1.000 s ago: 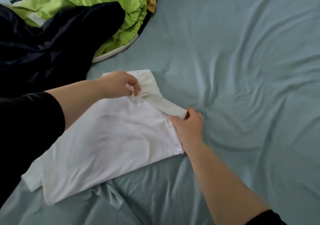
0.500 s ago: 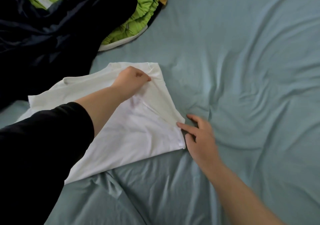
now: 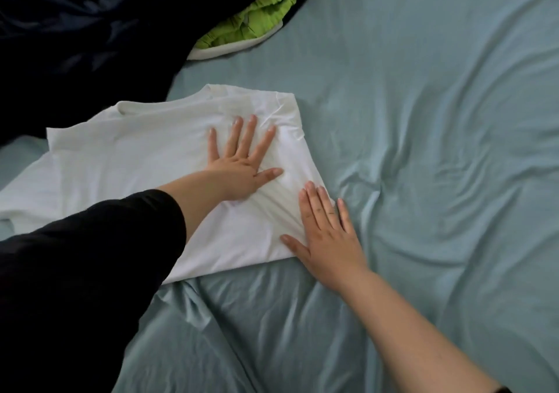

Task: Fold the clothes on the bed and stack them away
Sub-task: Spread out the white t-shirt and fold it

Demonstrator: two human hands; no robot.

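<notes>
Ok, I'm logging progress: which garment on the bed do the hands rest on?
The white shirt, flat under the left hand and right hand; the dark garment and green garment lie bunched, untouched.

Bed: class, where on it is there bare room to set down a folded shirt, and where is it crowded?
Bare sheet lies right of the white shirt and right hand, and also nearer than the shirt. Crowded: far left, where the dark garment and green garment are heaped.
</notes>
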